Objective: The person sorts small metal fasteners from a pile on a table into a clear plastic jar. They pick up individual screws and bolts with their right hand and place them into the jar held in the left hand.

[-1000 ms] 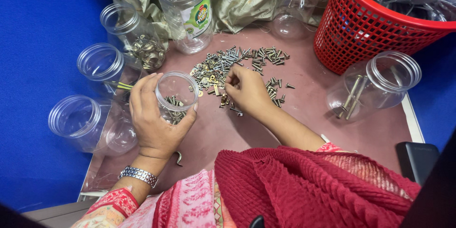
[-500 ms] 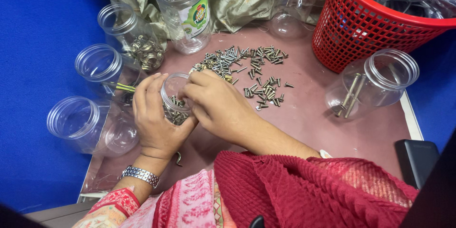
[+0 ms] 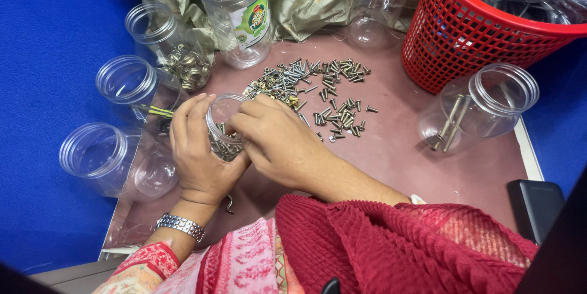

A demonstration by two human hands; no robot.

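Observation:
My left hand [image 3: 197,150] grips a small clear plastic jar [image 3: 224,127], tilted toward me and partly filled with screws. My right hand [image 3: 278,141] rests at the jar's mouth with its fingertips bunched together over the opening; I cannot see whether a screw is pinched in them. Just beyond the hands lies a loose pile of screws and bolts [image 3: 318,86] spread on the maroon tabletop [image 3: 391,153]. A metal watch [image 3: 180,225] sits on my left wrist.
Three clear jars lie to the left: one with metal rings [image 3: 174,49], one with thin sticks [image 3: 131,89], one bare [image 3: 104,159]. A labelled bottle [image 3: 235,9] stands behind. A jar with long bolts [image 3: 480,107], a red basket [image 3: 489,22] and a dark phone [image 3: 538,205] are right.
My right hand came back from the screw pile to the mouth of the jar in my left hand. The left hand has tipped the jar slightly more toward me.

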